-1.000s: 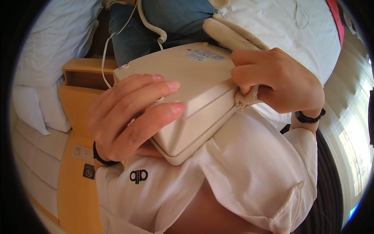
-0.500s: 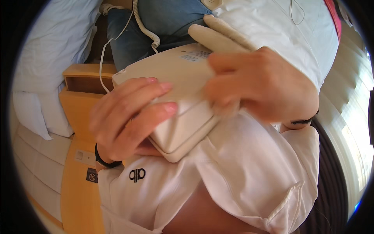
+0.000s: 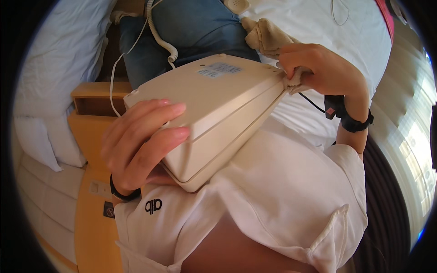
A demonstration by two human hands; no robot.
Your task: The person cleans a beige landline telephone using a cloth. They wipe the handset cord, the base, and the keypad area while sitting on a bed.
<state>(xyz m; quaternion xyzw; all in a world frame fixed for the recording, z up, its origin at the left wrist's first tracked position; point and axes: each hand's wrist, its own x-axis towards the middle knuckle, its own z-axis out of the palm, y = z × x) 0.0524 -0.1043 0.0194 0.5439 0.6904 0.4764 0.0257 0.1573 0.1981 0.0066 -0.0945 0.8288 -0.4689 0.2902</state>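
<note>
A cream telephone base [image 3: 182, 98] is tilted in front of my chest, its underside with a pale label facing up. My left hand [image 3: 141, 141] grips its near left corner, fingers over the underside and thumb mostly hidden below. My right hand [image 3: 314, 68] is closed on a beige cloth [image 3: 268, 38], with a bunched part pressed at the base's far right corner. The rest of the cloth hangs out beyond my fingers. A coiled cord [image 3: 157, 34] and a thin white cable run from the far left side of the base.
The handset [image 3: 237, 5] lies at the far edge on the white bed sheet [image 3: 314, 22]. At left stand a wooden nightstand [image 3: 93, 136] with an open cubby and white pillows [image 3: 59, 59]. Dark and sheer curtains [image 3: 387, 191] hang at right.
My right hand has moved right with the cloth, from the base's near side to its far right corner. The base has turned slightly, uncovering more of its side; my left hand keeps its grip.
</note>
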